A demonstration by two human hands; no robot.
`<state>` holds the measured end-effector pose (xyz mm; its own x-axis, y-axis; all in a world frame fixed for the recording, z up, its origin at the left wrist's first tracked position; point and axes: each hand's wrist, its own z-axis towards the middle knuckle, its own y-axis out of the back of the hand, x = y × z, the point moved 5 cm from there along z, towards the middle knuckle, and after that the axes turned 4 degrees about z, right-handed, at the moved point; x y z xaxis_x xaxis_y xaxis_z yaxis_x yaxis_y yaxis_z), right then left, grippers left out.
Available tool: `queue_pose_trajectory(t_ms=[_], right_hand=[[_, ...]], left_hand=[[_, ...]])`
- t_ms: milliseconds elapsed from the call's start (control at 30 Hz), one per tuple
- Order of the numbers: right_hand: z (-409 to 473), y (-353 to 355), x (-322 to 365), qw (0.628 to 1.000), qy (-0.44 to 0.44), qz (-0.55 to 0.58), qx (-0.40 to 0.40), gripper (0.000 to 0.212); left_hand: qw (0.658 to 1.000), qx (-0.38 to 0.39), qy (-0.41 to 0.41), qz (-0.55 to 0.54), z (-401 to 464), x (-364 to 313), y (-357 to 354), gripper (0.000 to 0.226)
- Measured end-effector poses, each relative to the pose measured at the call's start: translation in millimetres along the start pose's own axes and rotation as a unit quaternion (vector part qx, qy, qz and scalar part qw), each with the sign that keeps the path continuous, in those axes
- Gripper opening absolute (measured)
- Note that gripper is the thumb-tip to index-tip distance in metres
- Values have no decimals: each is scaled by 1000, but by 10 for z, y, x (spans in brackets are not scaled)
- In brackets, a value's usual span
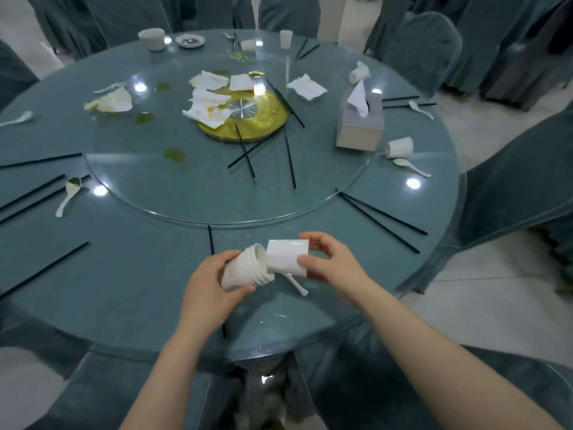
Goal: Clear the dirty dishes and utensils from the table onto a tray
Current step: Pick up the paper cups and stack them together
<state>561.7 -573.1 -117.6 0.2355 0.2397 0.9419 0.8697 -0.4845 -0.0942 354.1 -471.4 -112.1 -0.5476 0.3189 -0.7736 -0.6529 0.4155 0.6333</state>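
Both my hands work just above the table's (130, 274) near edge: left hand (214, 283) grips a stack of cups (245, 270), right hand (328, 259) pinches a single cup (286, 256). Nesting comes next, mouth aligned. Tray's seemingly out of view.

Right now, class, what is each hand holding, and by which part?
The left hand holds a stack of white cups around its base end. The right hand holds a single white cup by its side wall, near the rim.
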Motion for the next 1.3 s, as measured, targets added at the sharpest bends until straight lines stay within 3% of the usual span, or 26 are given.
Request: queue_pose_trajectory(t_ms=[167,633,800,967,1133,1300], right_hand=[[-438,230,174,990,18,-133,39,55],[-2612,2111,309,989,64,-127,-45,63],[-3282,2613,325,978,93,-171,-78,63],[-3608,3074,318,986,91,-126,-63,68],[-3425,3455,306,990,94,-85,-62,66],[-2927,3982,365,989,99,-64,-90,52]], left_hand=[[992,59,-97,54,-115,-509,-322,58],[948,114,-270,124,-1466,-2369,-1591,60],[946,170,-259,91,-1946,-2817,-2109,62],[947,166,-265,78,-2190,-3224,-2420,70],[952,164,-249,74,-2036,-3441,-2715,68],[969,151,-193,-2,-1623,-3509,-3052,49]])
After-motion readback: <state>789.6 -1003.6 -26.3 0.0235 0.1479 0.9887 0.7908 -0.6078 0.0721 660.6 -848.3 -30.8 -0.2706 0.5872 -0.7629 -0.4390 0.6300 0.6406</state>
